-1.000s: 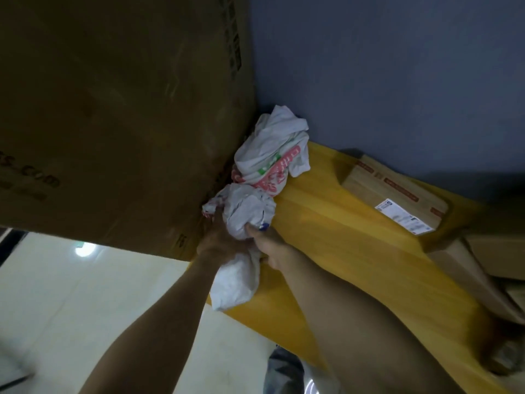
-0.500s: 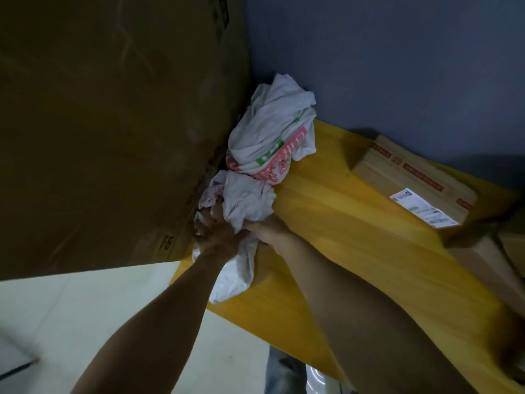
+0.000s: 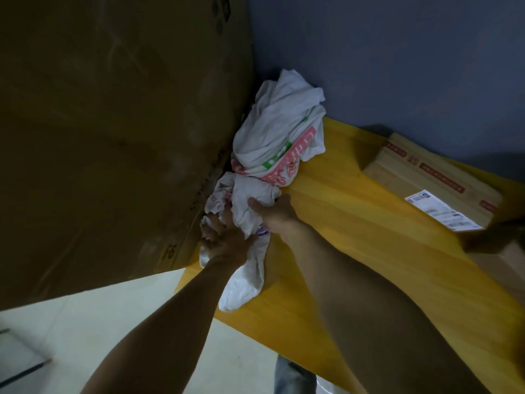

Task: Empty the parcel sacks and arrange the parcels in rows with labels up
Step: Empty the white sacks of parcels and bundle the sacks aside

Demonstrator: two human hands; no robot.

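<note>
A crumpled white sack (image 3: 250, 194) lies at the yellow table's (image 3: 369, 251) left corner, squeezed against a big cardboard box. My left hand (image 3: 224, 240) presses on its lower part with fingers spread. My right hand (image 3: 274, 213) grips the bunched fabric from the right, thumb on top. Behind it sits a second white sack (image 3: 281, 129) with red and green print, bundled against the wall. A flat cardboard parcel (image 3: 420, 177) rests on the table at the back right, its white label facing up.
The large brown cardboard box (image 3: 113, 123) towers on the left, touching the table corner. A blue wall (image 3: 397, 52) closes the back. More cardboard parcels (image 3: 505, 251) crowd the right edge. Pale tiled floor (image 3: 85, 322) lies below left.
My left hand has flattened from a grip into a spread press on the sack. The sack has been pushed a little closer to the big box.
</note>
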